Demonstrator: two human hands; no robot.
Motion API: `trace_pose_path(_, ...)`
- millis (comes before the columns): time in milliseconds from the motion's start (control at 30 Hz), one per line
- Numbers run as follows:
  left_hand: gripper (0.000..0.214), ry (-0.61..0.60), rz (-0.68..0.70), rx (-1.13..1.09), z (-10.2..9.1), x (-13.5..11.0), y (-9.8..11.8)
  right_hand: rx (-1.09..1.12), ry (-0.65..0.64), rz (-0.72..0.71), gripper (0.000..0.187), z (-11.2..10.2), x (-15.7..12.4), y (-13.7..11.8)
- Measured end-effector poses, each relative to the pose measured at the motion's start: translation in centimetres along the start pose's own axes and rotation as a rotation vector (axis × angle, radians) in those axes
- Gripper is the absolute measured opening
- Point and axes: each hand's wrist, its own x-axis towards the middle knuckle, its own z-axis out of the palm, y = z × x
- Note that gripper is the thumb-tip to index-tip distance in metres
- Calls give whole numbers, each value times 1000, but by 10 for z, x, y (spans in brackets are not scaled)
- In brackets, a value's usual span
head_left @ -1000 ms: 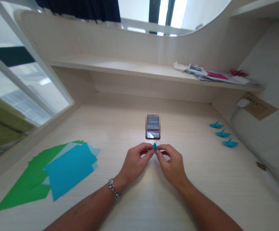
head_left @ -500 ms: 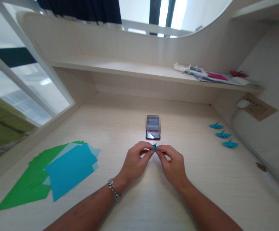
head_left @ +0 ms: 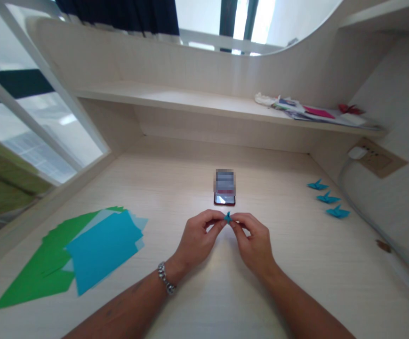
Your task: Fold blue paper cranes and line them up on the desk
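Note:
A tiny blue folded paper piece point(head_left: 228, 217) is pinched between the fingertips of both my hands, just above the pale wooden desk point(head_left: 176, 188). My left hand point(head_left: 199, 235), with a metal bracelet on its wrist, grips it from the left. My right hand point(head_left: 252, 240) grips it from the right. Both hands have their fingers closed round it, so most of the paper is hidden. A phone point(head_left: 224, 188) lies flat just beyond my fingers.
Sheets of blue paper point(head_left: 101, 245) lie over green paper point(head_left: 31, 278) at the near left. Three small blue paper cranes point(head_left: 327, 197) sit in a row at the right. A shelf point(head_left: 190, 101) above the desk carries papers point(head_left: 310, 113) at its right end.
The blue paper piece has sunk a little between my fingertips and less of it shows. My hands have barely moved.

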Motion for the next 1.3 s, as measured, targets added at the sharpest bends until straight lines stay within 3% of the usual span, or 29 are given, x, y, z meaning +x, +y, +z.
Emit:
trace_pose_path(300, 16, -17, 14, 20, -3, 0, 0, -4, -16, -99, 16, -3, 2, -3)
trace_pose_path(700, 12, 35, 13, -88, -1, -1, 3, -46, 95, -154, 23, -3, -2, -5)
trace_pose_path(1300, 12, 21, 7, -160, 1, -1, 5, -74, 124, -152, 19, -3, -1, -7)
